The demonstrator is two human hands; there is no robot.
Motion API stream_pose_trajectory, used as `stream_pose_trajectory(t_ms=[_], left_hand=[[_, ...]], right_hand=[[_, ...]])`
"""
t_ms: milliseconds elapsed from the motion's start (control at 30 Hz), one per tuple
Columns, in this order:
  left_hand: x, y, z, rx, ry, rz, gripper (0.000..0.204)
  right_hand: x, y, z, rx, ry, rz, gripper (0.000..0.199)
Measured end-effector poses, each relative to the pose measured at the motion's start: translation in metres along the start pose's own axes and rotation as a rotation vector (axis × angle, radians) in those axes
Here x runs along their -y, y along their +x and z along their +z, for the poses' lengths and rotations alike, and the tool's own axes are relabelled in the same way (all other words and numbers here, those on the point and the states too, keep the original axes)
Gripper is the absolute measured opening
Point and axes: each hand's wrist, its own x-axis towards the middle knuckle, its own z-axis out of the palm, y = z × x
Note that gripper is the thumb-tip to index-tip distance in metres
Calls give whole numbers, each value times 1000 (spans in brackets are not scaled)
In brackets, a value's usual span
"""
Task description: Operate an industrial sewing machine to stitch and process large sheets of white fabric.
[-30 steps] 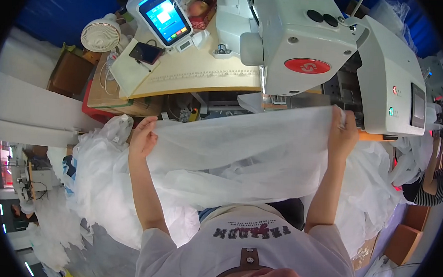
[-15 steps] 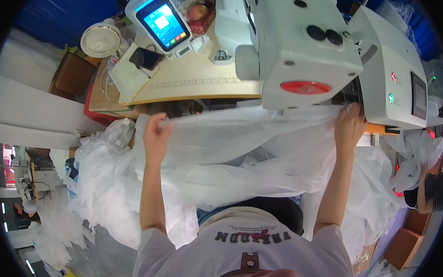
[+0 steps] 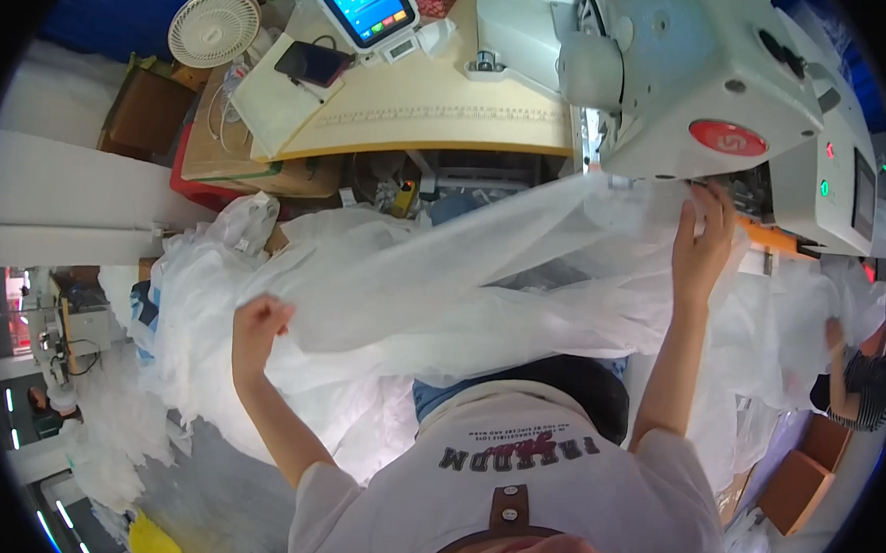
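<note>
A long sheet of sheer white fabric (image 3: 444, 262) runs slantwise from under the head of a white sewing machine (image 3: 713, 100) down to the left. My left hand (image 3: 258, 332) is closed at the lower left end of this fabric, thumb against the curled fingers, pinching its edge. Close to the machine head, my right hand (image 3: 703, 240) lies on the fabric with fingers stretched forward and thumb apart. The fabric between the hands is drawn fairly straight, and more of it hangs in folds over my lap. The machine head hides the stitching spot.
A pale worktable (image 3: 421, 125) with a ruler strip carries a lit touchscreen (image 3: 362, 7), a phone (image 3: 314, 63) and a notepad (image 3: 271, 112). A fan (image 3: 214, 26) stands at far left. Heaped white fabric (image 3: 197, 374) lies left. Another person's arm (image 3: 839, 372) shows at far right.
My left hand has moved down and left, drawing the fabric edge away from the table. My right hand stays by the machine, its fingers more spread. The view has shifted, so the machine appears farther right.
</note>
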Motion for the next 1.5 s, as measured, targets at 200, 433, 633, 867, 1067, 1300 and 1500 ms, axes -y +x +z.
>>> stream_pose_trajectory(t_ms=[200,433,633,867,1067,1300,1500], left_hand=[[3,-17,11,-333,-212,-32,10],[61,91,45,-572,156,225,15],[83,79,98,46,87,218,5],[3,71,79,68,-366,-245,3],[-25,79,88,-19,-444,41,6],[-29,75,95,-199,-184,191,13],[-97,93,133,46,-120,221,16]], right_hand=[[-3,18,-6,462,296,518,36],[48,7,12,201,40,235,44],[-14,-8,-32,461,336,608,29],[-43,-53,-52,179,585,768,19],[-9,-5,-26,13,4,437,19],[-19,12,-30,83,-220,343,25],[-64,12,-41,109,-512,459,20]])
